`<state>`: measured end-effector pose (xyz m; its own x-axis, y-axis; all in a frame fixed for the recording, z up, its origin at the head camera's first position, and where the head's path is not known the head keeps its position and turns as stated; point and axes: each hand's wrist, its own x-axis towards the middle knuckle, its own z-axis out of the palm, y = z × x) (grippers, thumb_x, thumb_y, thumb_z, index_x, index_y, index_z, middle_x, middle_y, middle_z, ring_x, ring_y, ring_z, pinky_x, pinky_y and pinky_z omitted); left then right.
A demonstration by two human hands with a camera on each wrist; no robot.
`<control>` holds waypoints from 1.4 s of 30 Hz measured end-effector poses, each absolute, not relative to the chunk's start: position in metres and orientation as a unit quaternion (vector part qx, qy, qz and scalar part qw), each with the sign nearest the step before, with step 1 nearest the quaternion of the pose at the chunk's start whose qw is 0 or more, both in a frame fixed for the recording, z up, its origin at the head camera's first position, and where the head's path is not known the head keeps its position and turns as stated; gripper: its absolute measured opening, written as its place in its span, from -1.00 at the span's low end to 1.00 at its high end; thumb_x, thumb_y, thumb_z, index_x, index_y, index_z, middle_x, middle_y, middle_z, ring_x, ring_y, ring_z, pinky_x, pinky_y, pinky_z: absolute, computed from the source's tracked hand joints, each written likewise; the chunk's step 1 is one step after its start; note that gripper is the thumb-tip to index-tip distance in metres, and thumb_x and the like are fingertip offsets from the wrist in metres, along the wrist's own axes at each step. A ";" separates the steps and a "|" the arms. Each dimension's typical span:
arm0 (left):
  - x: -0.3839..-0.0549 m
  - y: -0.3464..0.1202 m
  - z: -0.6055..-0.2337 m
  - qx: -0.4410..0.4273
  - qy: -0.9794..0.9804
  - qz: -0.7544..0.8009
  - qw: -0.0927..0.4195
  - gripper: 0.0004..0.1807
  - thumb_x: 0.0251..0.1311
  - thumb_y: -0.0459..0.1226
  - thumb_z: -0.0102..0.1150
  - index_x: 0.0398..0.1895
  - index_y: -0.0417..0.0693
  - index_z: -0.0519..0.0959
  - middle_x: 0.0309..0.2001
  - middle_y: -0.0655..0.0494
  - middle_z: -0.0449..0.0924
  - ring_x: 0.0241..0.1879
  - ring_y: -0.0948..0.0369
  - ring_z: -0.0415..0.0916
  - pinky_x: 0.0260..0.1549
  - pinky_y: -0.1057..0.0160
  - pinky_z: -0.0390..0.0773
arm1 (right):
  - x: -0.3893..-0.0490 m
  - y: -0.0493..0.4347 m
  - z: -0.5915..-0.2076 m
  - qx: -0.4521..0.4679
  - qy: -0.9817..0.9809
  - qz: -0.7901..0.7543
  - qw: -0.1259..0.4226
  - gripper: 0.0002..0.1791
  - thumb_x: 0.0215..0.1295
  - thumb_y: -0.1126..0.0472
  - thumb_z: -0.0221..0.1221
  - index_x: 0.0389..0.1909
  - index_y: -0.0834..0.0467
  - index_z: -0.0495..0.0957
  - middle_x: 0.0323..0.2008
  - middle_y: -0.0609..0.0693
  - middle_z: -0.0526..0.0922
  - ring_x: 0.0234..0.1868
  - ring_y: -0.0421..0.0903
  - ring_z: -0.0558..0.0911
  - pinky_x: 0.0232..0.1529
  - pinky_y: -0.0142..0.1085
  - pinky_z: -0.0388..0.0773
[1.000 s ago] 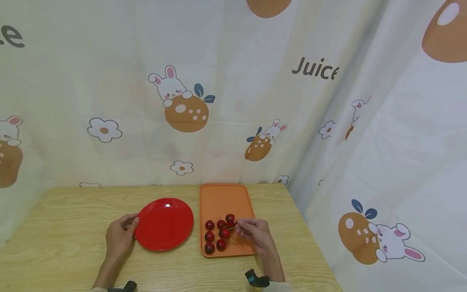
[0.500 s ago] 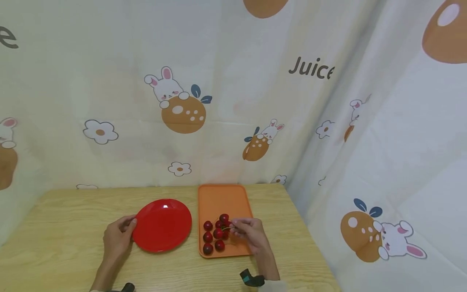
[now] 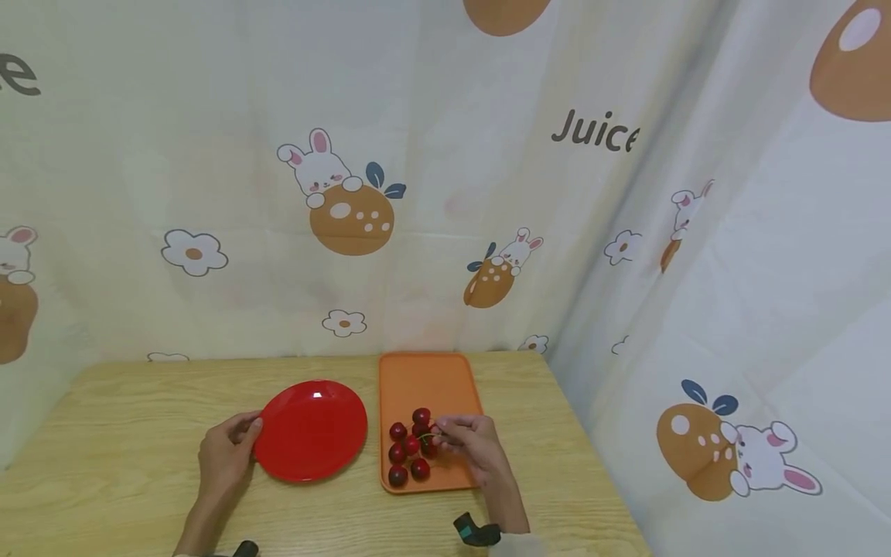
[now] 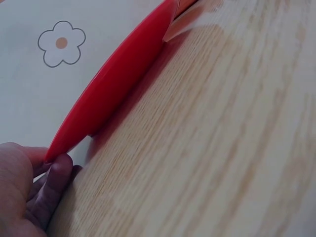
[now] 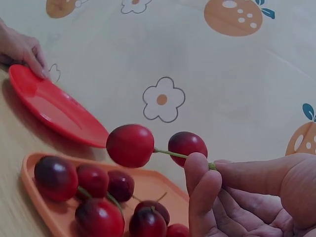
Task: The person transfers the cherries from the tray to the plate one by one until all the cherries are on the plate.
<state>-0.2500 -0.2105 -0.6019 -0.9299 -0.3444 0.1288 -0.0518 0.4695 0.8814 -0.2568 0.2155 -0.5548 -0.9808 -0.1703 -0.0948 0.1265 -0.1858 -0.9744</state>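
Observation:
My left hand (image 3: 226, 452) holds the near-left rim of a round red plate (image 3: 309, 431); in the left wrist view its fingertips (image 4: 59, 167) are at the rim of the plate (image 4: 111, 81), close over the wood. My right hand (image 3: 476, 445) pinches a cherry's green stem (image 5: 170, 153) between thumb and fingers. That red cherry (image 5: 130, 145) stands out to the left of the fingers, above the orange tray (image 3: 428, 379). A second cherry (image 5: 187, 147) shows just behind the fingertips, its stem hidden. Several dark red cherries (image 3: 397, 452) lie in the tray's near half.
Tray and plate stand side by side on a light wooden table (image 3: 139, 433), a narrow gap between them. Behind and to the right hangs a pale curtain (image 3: 431, 155) printed with rabbits, flowers and orange fruit.
My right hand has moved a little left, and the cherry on the pinched stem has shifted left with it. Another cherry near the fingers has also shifted left. Left hand and plate stay put.

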 end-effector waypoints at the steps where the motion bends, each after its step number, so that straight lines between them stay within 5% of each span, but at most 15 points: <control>1: -0.250 -0.210 -0.602 0.117 -0.844 -0.503 0.146 -0.73 0.57 -0.27 0.26 0.18 -0.20 0.75 -0.05 -0.21 0.82 -0.42 0.40 0.55 -0.52 0.40 0.54 | -0.257 0.214 -0.555 -0.017 0.633 -0.768 0.096 -0.63 0.49 0.20 0.40 0.06 0.45 0.74 -0.27 0.00 0.89 -0.30 -0.19 0.85 -0.23 -0.42 0.76; 21: -0.249 -0.210 -0.605 0.117 -0.842 -0.505 0.154 -0.73 0.58 -0.27 0.25 0.18 -0.19 0.75 -0.08 -0.18 0.82 -0.43 0.37 0.53 -0.54 0.39 0.53 | -0.267 0.184 -0.538 0.006 0.628 -0.768 0.122 -0.60 0.55 0.37 0.27 0.19 0.65 0.56 -0.31 0.03 0.87 -0.35 -0.19 0.83 -0.25 -0.42 0.75; 42: -0.252 -0.209 -0.608 0.114 -0.837 -0.511 0.158 -0.73 0.58 -0.26 0.26 0.17 -0.19 0.76 -0.15 -0.14 0.82 -0.46 0.39 0.52 -0.56 0.39 0.56 | -0.275 0.168 -0.539 -0.017 0.626 -0.769 0.126 -0.66 0.53 0.34 0.32 0.11 0.56 0.66 -0.28 0.06 0.89 -0.32 -0.19 0.85 -0.22 -0.40 0.78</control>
<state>-0.2524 -0.2089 -0.6076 -0.9239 -0.3524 0.1488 -0.0290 0.4524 0.8914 -0.2753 0.1678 -0.5395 -0.9675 -0.2161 -0.1313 0.1724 -0.1839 -0.9677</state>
